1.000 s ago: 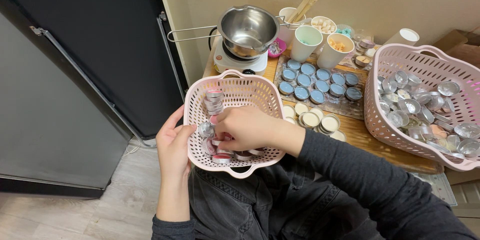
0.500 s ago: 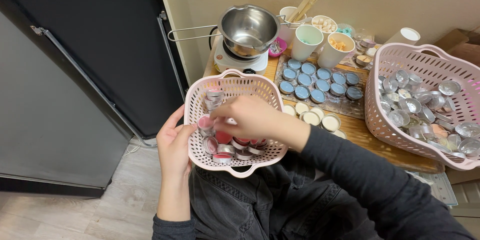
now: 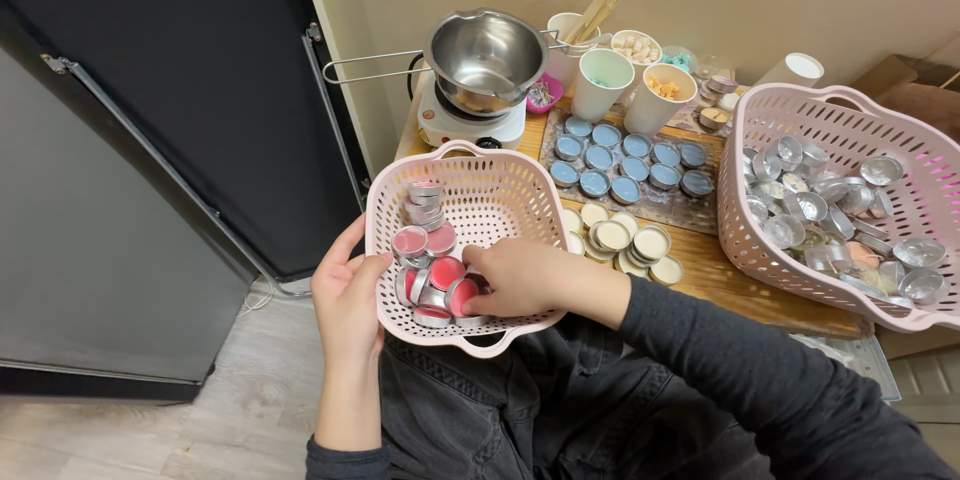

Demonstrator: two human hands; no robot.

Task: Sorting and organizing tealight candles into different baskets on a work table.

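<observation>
Your left hand (image 3: 348, 290) grips the rim of the small pink basket (image 3: 500, 190); your right hand (image 3: 520, 278) is inside it, fingers closed on pink candle tins (image 3: 440, 275). The big basket (image 3: 770, 120) holds empty tins (image 3: 820, 210).

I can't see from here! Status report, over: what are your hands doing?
Left hand grips small pink basket rim. Right hand inside, fingers on pink tealight candles. Nothing blocking them. Over.
</observation>
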